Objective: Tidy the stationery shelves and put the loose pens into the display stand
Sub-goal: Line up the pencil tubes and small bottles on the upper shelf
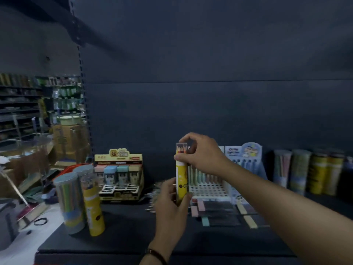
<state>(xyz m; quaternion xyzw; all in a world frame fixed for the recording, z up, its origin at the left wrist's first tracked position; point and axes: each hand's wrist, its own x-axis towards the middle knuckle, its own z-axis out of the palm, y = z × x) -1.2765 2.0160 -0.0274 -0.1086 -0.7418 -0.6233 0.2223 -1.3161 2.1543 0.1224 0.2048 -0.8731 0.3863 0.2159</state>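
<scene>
I hold a yellow tube of coloured pencils (181,175) upright above the dark shelf (126,234). My left hand (172,199) grips its lower part from the left. My right hand (202,155) curls over its clear top cap. Right behind the tube stands the white pen display stand (214,186) with a cartoon header card; pastel pens fill its back rows and the front holes show empty. A blurred pile of loose pens (155,194) lies on the shelf left of my left hand.
Two pencil tubes (80,201) stand at the shelf's left front. An eraser display box (119,175) sits behind them. Several more tubes (309,171) line the right back. Flat pastel-edged packs (225,213) lie before the stand. Cluttered counter at left.
</scene>
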